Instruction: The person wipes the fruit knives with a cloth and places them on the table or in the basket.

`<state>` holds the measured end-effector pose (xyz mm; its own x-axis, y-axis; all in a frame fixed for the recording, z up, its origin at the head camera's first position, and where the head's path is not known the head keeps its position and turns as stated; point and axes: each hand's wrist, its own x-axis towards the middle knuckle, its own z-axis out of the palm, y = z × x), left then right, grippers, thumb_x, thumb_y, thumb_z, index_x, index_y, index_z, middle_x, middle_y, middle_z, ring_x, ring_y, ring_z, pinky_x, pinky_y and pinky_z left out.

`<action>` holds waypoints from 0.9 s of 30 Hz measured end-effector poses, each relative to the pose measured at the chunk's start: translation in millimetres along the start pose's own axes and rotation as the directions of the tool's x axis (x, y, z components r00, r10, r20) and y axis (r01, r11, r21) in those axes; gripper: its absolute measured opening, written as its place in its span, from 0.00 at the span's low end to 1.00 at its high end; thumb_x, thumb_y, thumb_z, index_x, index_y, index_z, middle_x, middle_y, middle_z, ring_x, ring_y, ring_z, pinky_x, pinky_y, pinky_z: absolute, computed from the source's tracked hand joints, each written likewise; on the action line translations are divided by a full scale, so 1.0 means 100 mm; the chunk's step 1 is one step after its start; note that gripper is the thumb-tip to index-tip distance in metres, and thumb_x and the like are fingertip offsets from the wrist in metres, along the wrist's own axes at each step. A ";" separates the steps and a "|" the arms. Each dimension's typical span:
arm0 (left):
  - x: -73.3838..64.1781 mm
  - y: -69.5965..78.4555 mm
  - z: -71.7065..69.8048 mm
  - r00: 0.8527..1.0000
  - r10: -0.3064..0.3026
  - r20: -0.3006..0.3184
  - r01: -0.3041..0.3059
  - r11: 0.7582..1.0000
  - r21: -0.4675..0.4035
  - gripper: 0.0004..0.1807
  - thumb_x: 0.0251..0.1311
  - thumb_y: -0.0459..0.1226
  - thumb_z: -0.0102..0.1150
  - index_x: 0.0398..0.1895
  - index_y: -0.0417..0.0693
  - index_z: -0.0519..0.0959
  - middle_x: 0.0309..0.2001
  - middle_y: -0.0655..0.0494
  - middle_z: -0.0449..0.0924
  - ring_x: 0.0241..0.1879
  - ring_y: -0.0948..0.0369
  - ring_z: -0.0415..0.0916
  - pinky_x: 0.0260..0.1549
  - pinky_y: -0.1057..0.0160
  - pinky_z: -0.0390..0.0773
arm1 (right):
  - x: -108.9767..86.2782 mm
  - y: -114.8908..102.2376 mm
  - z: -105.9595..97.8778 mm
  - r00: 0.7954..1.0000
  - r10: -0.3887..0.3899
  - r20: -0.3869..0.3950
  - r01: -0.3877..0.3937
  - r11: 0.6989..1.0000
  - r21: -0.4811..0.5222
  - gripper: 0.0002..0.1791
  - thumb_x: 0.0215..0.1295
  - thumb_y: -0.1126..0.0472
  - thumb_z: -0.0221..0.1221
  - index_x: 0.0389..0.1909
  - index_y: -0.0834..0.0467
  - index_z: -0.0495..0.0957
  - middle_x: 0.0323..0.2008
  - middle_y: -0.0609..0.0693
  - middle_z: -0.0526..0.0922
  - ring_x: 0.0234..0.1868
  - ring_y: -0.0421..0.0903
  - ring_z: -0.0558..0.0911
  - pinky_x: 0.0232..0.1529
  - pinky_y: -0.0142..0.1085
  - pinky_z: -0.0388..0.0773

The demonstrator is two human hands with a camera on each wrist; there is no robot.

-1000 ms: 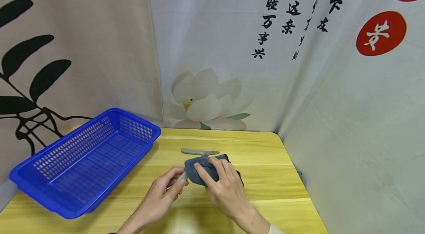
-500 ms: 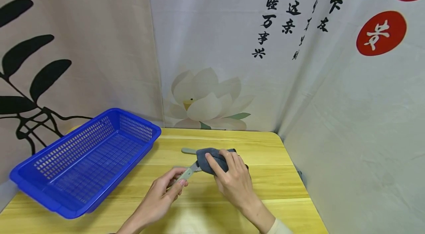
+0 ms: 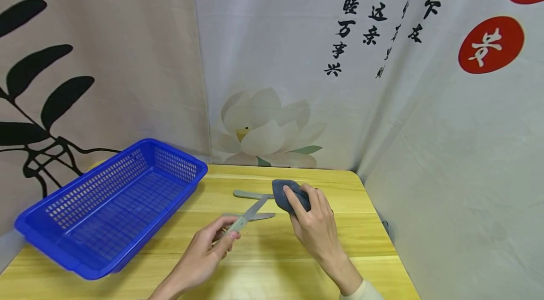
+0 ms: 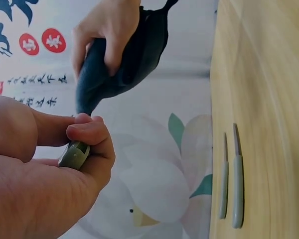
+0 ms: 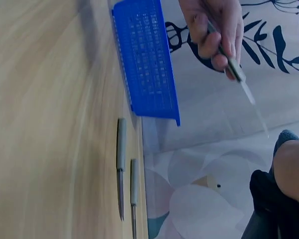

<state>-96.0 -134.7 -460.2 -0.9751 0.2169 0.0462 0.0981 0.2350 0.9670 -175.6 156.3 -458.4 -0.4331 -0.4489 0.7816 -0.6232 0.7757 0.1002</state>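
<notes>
My left hand [image 3: 199, 255] grips a small knife by its pale green handle [image 3: 239, 225], its blade [image 3: 256, 207] pointing up and to the right, bare along its length. In the left wrist view the handle's butt [image 4: 74, 155] shows between the curled fingers. A folded dark blue-grey cloth [image 3: 284, 194] is held in my right hand [image 3: 316, 229], just past the blade tip; in the right wrist view a small gap separates them. Two similar knives lie on the table: the farther knife [image 3: 250, 194] is partly hidden by the cloth, the nearer knife [image 3: 264, 216] crosses behind the held one.
A blue plastic basket [image 3: 106, 269] with perforated sides stands at the left of the yellow wooden table [image 3: 331, 271]. Behind the table hangs a printed cloth backdrop [image 3: 272, 45], and another light curtain [image 3: 459, 172] borders the right side.
The cloth in my right hand has slid off the knife blade, up and to the right, uncovering the blade and the nearer knife on the table. My left hand stays nearly in place.
</notes>
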 end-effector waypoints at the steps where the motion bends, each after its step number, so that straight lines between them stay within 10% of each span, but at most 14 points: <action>1: 0.00 0.00 0.00 1.000 -0.014 -0.005 0.014 1.000 -0.003 0.17 0.87 0.41 0.58 0.70 0.49 0.82 0.39 0.53 0.80 0.32 0.66 0.76 0.29 0.68 0.78 | 0.00 -0.02 -0.01 1.000 -0.007 0.001 0.007 1.000 0.008 0.39 0.55 0.68 0.80 0.71 0.51 0.85 0.58 0.66 0.83 0.46 0.58 0.81 0.47 0.53 0.87; 21: 0.05 0.03 0.02 0.999 -0.035 0.006 0.036 0.998 -0.046 0.19 0.89 0.38 0.54 0.73 0.41 0.78 0.37 0.50 0.79 0.32 0.65 0.76 0.30 0.67 0.80 | -0.05 -0.66 -0.01 0.981 -0.191 0.029 0.189 0.981 0.040 0.49 0.47 0.61 0.86 0.75 0.47 0.82 0.59 0.58 0.84 0.49 0.51 0.81 0.51 0.43 0.87; 27: 0.04 0.03 0.03 1.000 0.000 0.021 0.001 0.999 -0.055 0.19 0.89 0.39 0.54 0.73 0.39 0.78 0.38 0.51 0.77 0.33 0.67 0.75 0.30 0.68 0.79 | -0.04 -0.62 0.00 0.985 -0.174 0.018 0.174 0.985 0.019 0.33 0.68 0.61 0.70 0.76 0.47 0.82 0.58 0.59 0.84 0.48 0.52 0.81 0.51 0.44 0.87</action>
<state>-99.0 -130.6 -457.7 -0.9706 0.2371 0.0411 0.0862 0.1832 0.9793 -135.2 109.6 -467.8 -0.3297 -0.5850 0.7410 -0.7014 0.6772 0.2225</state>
